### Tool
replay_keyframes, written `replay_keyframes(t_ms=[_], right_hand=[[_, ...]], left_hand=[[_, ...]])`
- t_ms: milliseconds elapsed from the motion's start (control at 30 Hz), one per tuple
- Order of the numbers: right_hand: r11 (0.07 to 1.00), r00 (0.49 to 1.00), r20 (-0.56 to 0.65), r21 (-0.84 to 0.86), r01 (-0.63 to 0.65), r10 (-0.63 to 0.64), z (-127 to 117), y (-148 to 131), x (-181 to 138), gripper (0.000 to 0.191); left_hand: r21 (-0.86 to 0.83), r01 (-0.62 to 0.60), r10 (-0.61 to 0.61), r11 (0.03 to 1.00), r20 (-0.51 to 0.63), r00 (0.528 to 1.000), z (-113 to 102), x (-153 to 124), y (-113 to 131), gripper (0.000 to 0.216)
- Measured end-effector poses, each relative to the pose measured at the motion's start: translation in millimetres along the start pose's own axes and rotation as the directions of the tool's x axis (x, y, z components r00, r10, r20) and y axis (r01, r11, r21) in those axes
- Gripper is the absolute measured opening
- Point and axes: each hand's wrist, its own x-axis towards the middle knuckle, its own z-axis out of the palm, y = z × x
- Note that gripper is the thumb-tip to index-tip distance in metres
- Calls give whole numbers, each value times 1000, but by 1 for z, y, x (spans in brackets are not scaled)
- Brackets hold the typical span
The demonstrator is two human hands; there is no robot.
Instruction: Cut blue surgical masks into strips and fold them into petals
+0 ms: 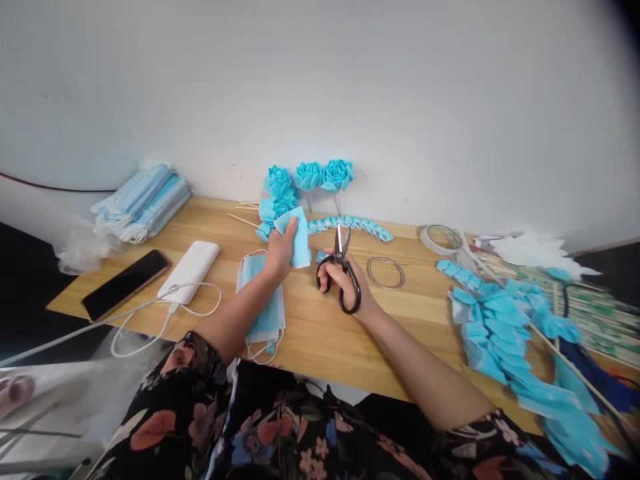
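My left hand (281, 251) grips a folded piece of light blue mask fabric (300, 241), thumb on top. In my right hand (357, 283) is a pair of scissors (342, 257) with black handles, blades pointing away from me and slightly parted. The blades are apart from the fabric. Under my left forearm lies a blue face mask (267, 313) with its ear loops. Just beyond my hands runs a strip of folded blue pieces (355, 224). Small blue scraps between my hands are partly hidden.
Blue fabric flowers (307, 176) on sticks stand against the wall. Stacked masks (143, 200), a phone (126, 285) and a white power bank (190, 272) with a cable are left. A wire ring (386, 273), tape roll (441, 239) and blue folded strips (493, 327) lie right.
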Motion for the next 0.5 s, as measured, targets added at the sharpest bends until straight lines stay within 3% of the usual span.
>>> replay_keyframes(t_ms=[100,267,500], right_hand=[[996,993,114,72,-52,43,1,-7,-4,38],[990,947,292,13,-142,132,4,-18,-8,45],[977,910,361,-17,-214,205,4,-19,-7,59]], left_hand=[[2,-39,39,999,-50,998,-3,7,0,45],[21,-53,55,998,-87,995,-5,11,2,45],[43,-108,111,993,-66,992,-8,15,-2,54]])
